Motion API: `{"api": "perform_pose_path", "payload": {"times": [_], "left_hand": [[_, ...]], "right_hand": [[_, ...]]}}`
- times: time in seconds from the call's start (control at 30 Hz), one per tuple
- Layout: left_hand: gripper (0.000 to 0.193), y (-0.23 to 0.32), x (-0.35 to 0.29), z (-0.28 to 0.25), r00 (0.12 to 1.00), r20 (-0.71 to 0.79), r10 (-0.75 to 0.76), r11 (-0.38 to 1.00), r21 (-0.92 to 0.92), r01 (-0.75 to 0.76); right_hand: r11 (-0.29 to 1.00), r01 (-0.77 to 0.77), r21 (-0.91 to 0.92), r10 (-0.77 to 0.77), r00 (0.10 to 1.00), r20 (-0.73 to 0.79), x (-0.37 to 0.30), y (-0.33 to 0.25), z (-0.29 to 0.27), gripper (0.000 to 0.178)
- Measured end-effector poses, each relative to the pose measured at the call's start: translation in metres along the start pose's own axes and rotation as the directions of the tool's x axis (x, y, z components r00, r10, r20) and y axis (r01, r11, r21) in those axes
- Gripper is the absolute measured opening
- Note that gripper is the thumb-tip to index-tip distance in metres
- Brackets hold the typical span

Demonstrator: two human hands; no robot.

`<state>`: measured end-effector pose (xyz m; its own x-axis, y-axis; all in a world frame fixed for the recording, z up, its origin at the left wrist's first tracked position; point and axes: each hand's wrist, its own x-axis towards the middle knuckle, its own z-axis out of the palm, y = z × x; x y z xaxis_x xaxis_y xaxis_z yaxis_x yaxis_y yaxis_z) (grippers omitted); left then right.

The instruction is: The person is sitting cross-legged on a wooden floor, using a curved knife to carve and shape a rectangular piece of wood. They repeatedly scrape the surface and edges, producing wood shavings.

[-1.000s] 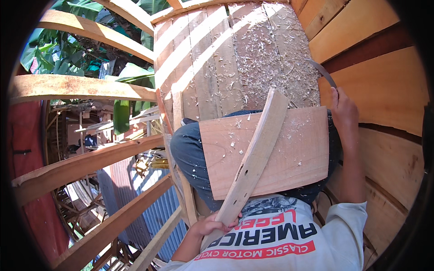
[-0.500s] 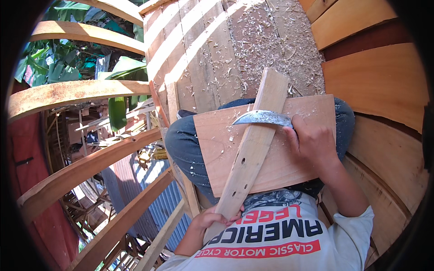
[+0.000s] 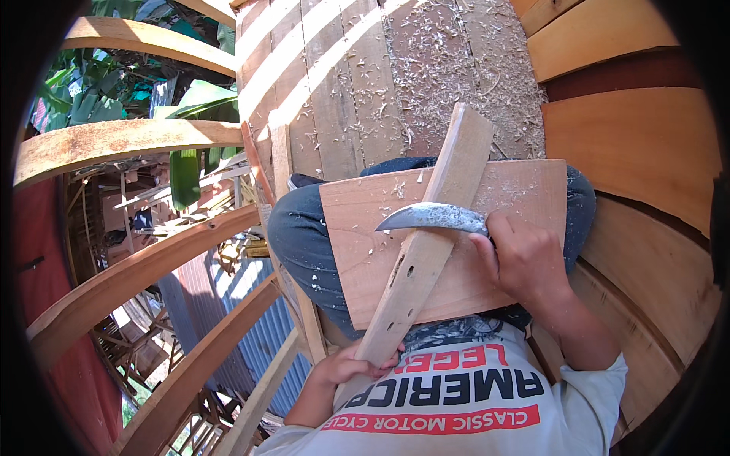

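1. Two hands are busy in my feed; the left hand (image 3: 350,367) grips the near end of the wooden strip (image 3: 433,254); the right hand (image 3: 526,254) is closed round the curved knife (image 3: 433,216);
2. The strip lies slantwise over the board (image 3: 471,292) on the person's legs (image 3: 300,239);
3. A second ago the knife is off right; now its blade crosses the strip, nearer the dark holes (image 3: 411,270) than half a second ago;
4. I judge a shaving stroke toward the body under way.

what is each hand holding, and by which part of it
The left hand grips the wooden strip near its body-side end; the right hand holds the curved knife at its handle end.
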<state>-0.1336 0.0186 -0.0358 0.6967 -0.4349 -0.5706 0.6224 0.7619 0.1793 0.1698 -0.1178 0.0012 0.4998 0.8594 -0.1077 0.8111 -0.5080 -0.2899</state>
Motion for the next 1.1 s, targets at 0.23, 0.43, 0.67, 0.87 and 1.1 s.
{"api": "perform_pose_path", "payload": {"times": [0.23,0.43,0.67,0.87,1.1], "left_hand": [[0.062,-0.002,-0.003,0.008,0.997,-0.074,0.031,0.997,0.073,-0.026],[0.064,-0.012,-0.008,0.003,0.997,-0.065,0.028,0.993,0.119,-0.02],[0.065,-0.002,-0.005,0.003,0.998,-0.058,0.011,0.996,0.093,-0.006],[0.063,-0.005,-0.009,0.012,0.998,-0.067,0.005,0.978,0.209,0.009],[0.062,0.0,-0.005,0.005,0.998,-0.035,-0.058,0.998,-0.003,0.058]], "right_hand": [[0.998,-0.056,-0.036,0.052,0.993,-0.108,0.022,0.031,0.007,0.033],[0.87,-0.491,-0.03,0.478,0.858,-0.188,0.048,0.105,-0.027,0.033],[0.995,-0.058,0.087,0.059,0.998,-0.012,-0.002,0.004,0.006,0.025],[0.797,-0.583,-0.156,0.555,0.81,-0.19,0.028,0.127,-0.009,0.037],[0.877,-0.429,0.217,0.466,0.87,-0.161,-0.009,0.073,-0.025,0.031]]}}
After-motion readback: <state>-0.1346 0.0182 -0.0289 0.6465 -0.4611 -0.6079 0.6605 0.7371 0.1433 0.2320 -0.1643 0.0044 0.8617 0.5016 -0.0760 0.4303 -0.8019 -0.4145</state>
